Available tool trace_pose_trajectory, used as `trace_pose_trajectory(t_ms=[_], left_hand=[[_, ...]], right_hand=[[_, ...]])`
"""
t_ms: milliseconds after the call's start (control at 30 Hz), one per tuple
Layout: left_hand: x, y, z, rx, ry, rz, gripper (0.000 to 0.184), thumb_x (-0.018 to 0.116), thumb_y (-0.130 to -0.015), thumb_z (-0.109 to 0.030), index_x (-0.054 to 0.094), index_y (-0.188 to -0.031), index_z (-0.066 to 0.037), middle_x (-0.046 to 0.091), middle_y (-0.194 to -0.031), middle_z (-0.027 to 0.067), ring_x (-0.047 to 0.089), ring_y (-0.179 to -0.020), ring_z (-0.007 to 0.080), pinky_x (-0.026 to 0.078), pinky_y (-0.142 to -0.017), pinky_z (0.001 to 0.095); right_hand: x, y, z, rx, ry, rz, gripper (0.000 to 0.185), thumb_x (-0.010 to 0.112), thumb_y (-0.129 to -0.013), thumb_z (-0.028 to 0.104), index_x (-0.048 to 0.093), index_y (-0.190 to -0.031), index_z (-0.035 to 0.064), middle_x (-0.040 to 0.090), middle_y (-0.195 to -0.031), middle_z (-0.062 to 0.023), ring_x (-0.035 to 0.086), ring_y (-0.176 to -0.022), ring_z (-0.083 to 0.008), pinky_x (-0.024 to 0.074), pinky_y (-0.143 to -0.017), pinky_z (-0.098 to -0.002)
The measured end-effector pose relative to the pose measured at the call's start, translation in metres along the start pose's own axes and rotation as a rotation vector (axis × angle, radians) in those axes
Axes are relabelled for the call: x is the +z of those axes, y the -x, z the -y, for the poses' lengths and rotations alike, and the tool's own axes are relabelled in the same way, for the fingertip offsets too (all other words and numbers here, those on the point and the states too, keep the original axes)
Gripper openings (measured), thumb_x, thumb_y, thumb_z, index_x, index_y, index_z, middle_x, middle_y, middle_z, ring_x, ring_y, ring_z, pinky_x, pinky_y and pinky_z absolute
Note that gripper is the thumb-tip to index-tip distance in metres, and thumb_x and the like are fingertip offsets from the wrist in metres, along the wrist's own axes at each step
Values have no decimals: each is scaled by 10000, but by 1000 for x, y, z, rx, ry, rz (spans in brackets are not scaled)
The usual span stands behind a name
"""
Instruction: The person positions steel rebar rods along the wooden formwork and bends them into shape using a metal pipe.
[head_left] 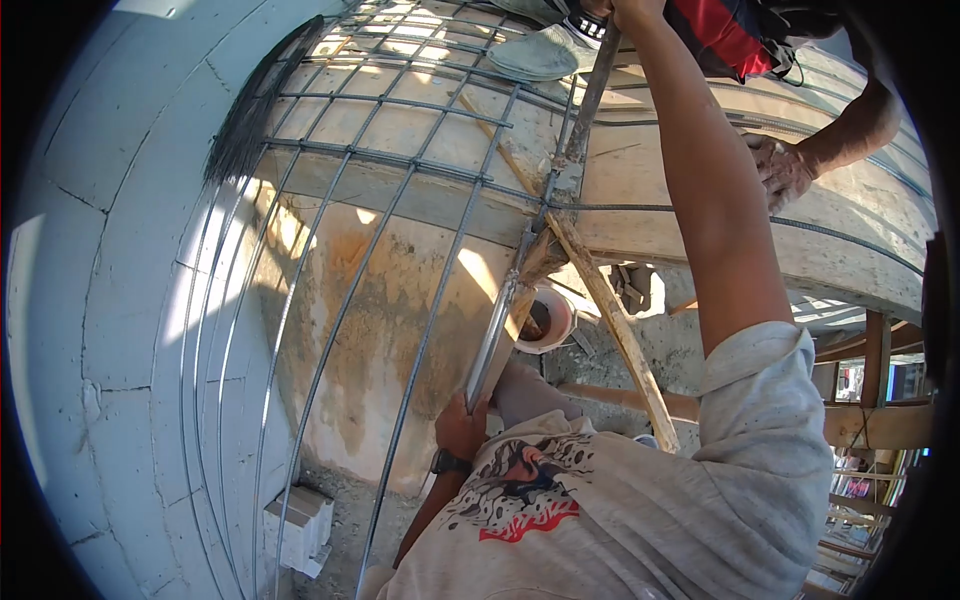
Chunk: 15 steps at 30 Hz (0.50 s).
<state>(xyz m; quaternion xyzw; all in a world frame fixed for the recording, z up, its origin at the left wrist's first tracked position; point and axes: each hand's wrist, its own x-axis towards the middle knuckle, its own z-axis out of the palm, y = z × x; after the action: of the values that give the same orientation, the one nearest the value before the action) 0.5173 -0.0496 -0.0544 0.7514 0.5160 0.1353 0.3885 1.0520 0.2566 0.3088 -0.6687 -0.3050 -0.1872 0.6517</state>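
My left hand (462,425), with a dark watch on its wrist, is closed round the lower end of a silver metal bar (500,310). My right arm reaches up to the top edge, where my right hand (630,8) grips a dark metal bar (598,80) and is partly cut off. Both bars run toward a crossing of the steel rebar (480,178) and look like the handles of one long-handled tool, perhaps a bolt cutter. What its head grips is too small to tell. A wooden strip (610,320) slants down beside it.
A co-worker's hand (780,170) rests on the boards at right. Black wire (250,120) hangs over the rebar grid by the block wall (110,300). Below are a bucket (562,335) and white blocks (300,525). A timber board (720,250) edges the formwork.
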Motion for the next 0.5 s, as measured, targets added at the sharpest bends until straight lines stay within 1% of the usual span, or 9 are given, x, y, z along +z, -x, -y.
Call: trace_pose_trajectory(t_ms=[67,100,200,233,333,433,500], left_hand=[[-7,-2,-5,8,-27,3,429,709,-925,-429,618,-939,-10,663,-733,257,664,-710,483,508,-618,550],[-11,2,-7,8,-23,12,433,705,-928,-433,616,-948,-9,663,-737,262,663,-713,487,506,-620,556],[-27,12,-11,30,-33,13,436,691,-942,-429,605,-968,-2,659,-749,279,658,-720,496,503,-623,567],[-31,11,-14,47,-38,7,436,686,-947,-426,601,-974,0,657,-753,284,657,-722,499,502,-623,570],[-47,18,-32,77,-64,-51,456,666,-965,-465,604,-973,-13,671,-768,266,669,-716,477,506,-591,559],[-56,25,-42,47,-42,-20,442,677,-962,-446,597,-971,-12,669,-765,260,667,-714,477,504,-590,558],[-61,25,-46,41,-55,-9,434,676,-963,-443,599,-974,-16,671,-770,260,669,-716,476,503,-589,557]], right_hand=[[-23,15,28,158,-76,52,763,454,-1001,693,705,-968,-27,641,-725,-135,603,-652,-266,480,-625,-413],[-28,16,20,104,-283,87,711,464,-1005,687,676,-857,25,564,-659,-62,528,-608,-191,431,-574,-371],[-36,21,29,164,-240,116,702,471,-1000,693,664,-825,41,553,-651,-39,512,-597,-157,406,-550,-339],[-30,17,26,211,-215,74,711,489,-991,695,678,-843,26,571,-663,-58,539,-610,-184,419,-558,-368],[-31,26,47,211,-172,30,689,468,-1032,628,703,-916,-10,647,-721,-109,584,-647,-235,452,-600,-406],[-44,23,38,-363,61,-27,653,430,-1077,542,710,-1019,-45,714,-822,-165,619,-694,-285,481,-658,-429],[-54,50,76,-326,-40,-17,625,419,-1094,500,701,-1038,-55,730,-851,-173,627,-718,-297,482,-677,-441]])
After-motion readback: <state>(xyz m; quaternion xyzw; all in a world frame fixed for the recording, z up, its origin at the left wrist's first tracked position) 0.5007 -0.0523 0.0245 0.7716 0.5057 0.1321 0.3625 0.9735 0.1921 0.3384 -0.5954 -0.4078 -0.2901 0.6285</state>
